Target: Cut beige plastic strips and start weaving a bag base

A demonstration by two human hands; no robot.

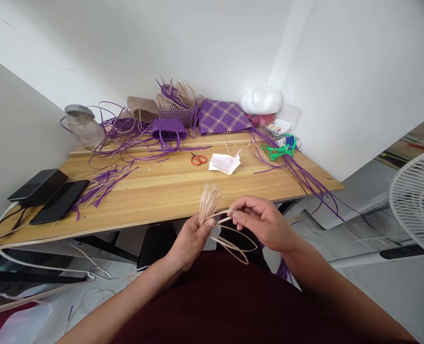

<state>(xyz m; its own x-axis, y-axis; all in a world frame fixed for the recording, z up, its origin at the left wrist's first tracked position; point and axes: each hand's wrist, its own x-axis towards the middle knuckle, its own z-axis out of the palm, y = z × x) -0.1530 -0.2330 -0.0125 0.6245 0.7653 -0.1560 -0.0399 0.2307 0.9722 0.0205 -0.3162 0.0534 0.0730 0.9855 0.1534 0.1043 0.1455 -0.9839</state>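
"Fingers first: how do we have them?"

"We have our left hand (191, 239) clamped around a bundle of beige strands (209, 203), thumb pressed over it, the ends fanning upward. With our right hand (262, 222) we pinch a light strand (224, 212), thumb and fingertips together on it."

"And where are we holding the bundle?"

"Just at the near edge of the wooden table (154, 191); we can't tell whether it touches the wood. Below our hands, loops (242, 249) of the same pale stuff hang out to the right."

"What do we have beyond it?"

"We see orange-handled scissors (198, 159) lying beside a creased white paper (225, 163). Behind those we have a small purple bag (168, 131) and a purple checked piece (223, 117), both woven."

"And to our left?"

"We have cut purple strips (102, 184) scattered just beside a black phone (59, 202). Farther back, a jar (85, 130) stands near tangled purple strands (125, 131)."
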